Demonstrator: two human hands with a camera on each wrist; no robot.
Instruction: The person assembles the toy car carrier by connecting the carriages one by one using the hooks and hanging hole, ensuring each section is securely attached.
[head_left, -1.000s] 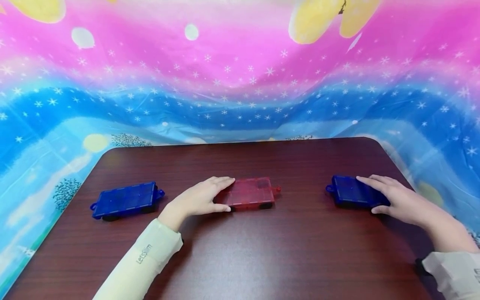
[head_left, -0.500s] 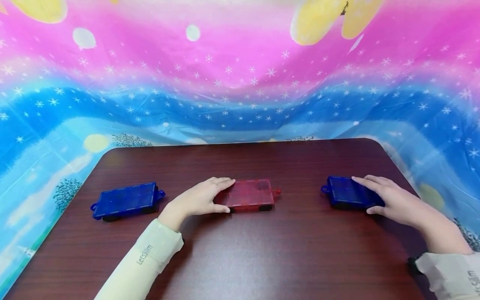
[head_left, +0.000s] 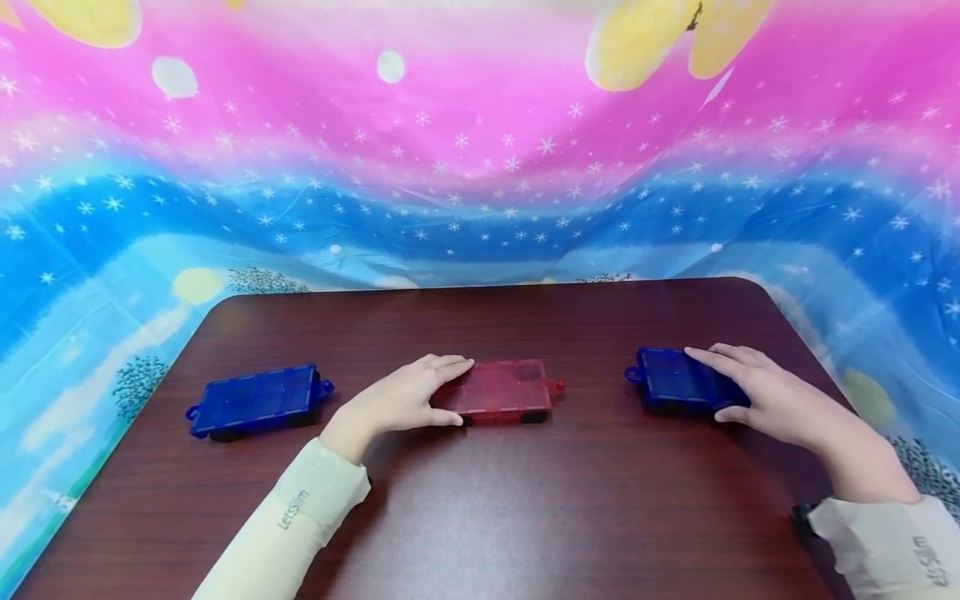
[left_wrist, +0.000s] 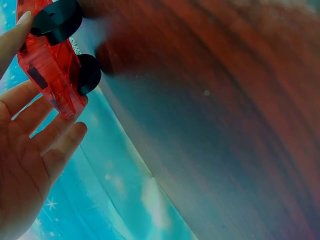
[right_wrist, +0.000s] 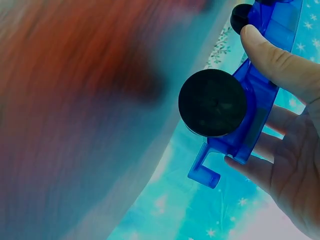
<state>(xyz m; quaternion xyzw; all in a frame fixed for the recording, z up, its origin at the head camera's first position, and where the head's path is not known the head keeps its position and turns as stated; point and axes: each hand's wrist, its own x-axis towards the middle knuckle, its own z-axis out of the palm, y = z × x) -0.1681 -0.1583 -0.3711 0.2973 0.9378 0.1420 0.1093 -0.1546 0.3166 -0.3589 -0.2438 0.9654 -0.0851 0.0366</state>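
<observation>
A red translucent wheeled cart stands at the middle of the dark wooden table. My left hand grips its left end, thumb on the near edge and fingers over the top; the left wrist view shows the red cart between thumb and fingers. Right of it stands a blue cart with a small hook pointing left. My right hand grips its right end. In the right wrist view my thumb presses the blue cart above a black wheel.
A second blue cart sits alone at the table's left. A bright pink and blue starry cloth hangs behind and around the table. The table's far edge and rounded corners show; bare wood lies in front of the carts.
My right hand has slid the blue cart leftward, nearer the red cart. My left hand and the red cart have stayed put.
</observation>
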